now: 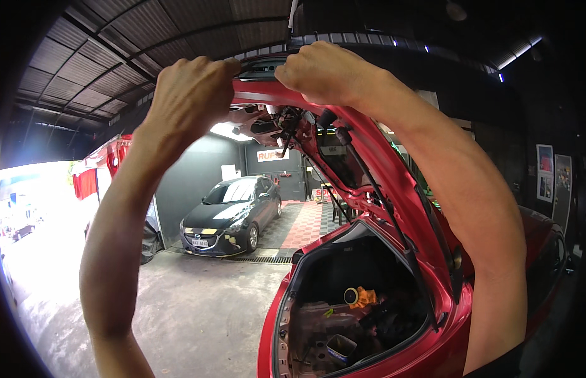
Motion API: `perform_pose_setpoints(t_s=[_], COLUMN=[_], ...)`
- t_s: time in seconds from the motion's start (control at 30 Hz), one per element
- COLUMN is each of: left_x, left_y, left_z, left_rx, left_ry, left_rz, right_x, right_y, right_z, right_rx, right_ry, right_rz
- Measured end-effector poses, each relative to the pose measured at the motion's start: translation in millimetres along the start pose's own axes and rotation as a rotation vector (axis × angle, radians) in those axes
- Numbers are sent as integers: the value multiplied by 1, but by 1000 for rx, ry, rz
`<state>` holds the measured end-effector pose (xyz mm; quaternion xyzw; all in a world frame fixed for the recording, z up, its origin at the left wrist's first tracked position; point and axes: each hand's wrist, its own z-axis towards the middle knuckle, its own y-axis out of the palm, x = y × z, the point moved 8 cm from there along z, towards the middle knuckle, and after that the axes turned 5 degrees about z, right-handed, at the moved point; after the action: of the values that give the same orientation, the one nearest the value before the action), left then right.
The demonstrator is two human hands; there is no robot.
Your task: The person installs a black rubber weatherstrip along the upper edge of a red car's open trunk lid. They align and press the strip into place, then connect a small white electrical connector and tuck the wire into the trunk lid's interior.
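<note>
Both my arms are raised toward the lifted red tailgate (pixel 268 89) of a car. My left hand (pixel 195 91) is closed, knuckles toward me, at the left end of a dark trim strip (pixel 263 68) along the tailgate's upper edge. At the strip's right end my right hand (pixel 321 70) is also closed, fingers curled over it. Between the hands a recessed part of the strip shows. My fingertips are hidden, as is how firmly each hand grips. Under the tailgate hang loose wires and dark connectors (pixel 288 120).
Below lies the open trunk (pixel 343 264), with an orange cloth (pixel 363 297), a round pad-like thing (pixel 350 296) and a small container (pixel 341 347). A dark strut (pixel 375 183) spans tailgate and body. A dark car (pixel 233 214) is parked beyond on the concrete floor (pixel 198 309).
</note>
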<state>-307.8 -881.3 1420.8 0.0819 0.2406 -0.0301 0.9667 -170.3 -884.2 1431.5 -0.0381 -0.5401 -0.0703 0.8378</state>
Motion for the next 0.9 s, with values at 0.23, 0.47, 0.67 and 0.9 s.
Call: perform_pose_setpoints(t_s=[0.23, 0.47, 0.67, 0.9], left_x=[-19, -28, -35, -28], left_y=[9, 15, 24, 19], left_z=[2, 1, 4, 1], left_rx=[8, 99, 154, 212], left_ry=[116, 187, 304, 369], left_rz=[-74, -146, -139, -97], right_x=[-2, 0, -1, -1], right_y=[0, 6, 5, 5], right_z=[3, 6, 6, 2], right_rx=[-5, -115, -106, -30], right_ry=[-13, 62, 68, -4], right_rz=[10, -51, -23, -6])
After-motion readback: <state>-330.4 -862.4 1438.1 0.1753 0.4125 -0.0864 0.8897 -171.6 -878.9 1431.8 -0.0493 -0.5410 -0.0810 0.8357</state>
